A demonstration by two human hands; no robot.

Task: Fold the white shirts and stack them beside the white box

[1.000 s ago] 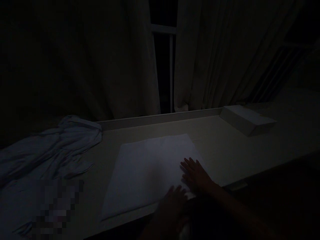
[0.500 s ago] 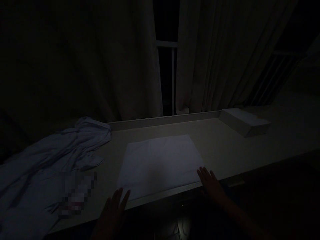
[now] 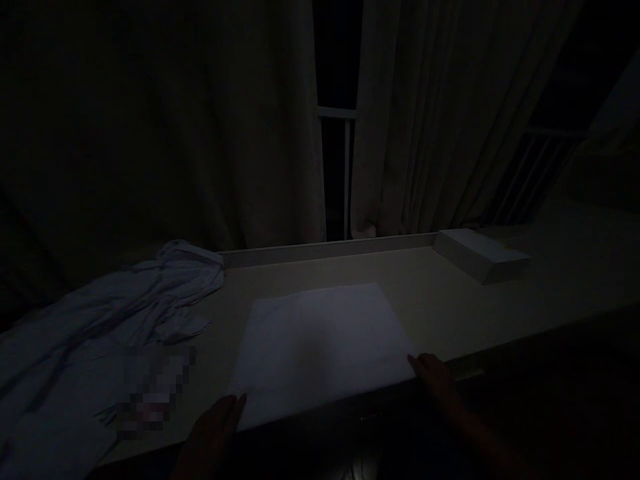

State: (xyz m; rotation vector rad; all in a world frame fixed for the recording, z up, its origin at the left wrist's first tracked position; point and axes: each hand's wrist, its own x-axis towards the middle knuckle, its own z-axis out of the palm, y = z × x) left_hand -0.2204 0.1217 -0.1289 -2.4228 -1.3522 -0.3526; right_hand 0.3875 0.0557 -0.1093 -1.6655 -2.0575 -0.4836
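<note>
Dimly lit, long curtains (image 3: 240, 133) are hung beyond the white cloth (image 3: 325, 333), parted by a narrow dark gap behind it. Beneath the cloth, a long pale surface (image 3: 400, 273) is extended to both sides. To the left of the cloth, and apart from it, a heap of rumpled pale fabric (image 3: 170, 290) is spread. The white cloth itself is laid flat on the surface, its near side lying along the front edge; a darker patch is seen near its middle. To the right of the cloth and farther back, a low pale box (image 3: 470, 257) is set. At the cloth's near left corner the left hand (image 3: 213, 427) is placed, and at its near right corner the right hand (image 3: 441, 383), both touching it with bent fingers; whether the corners are pinched cannot be told.
</note>
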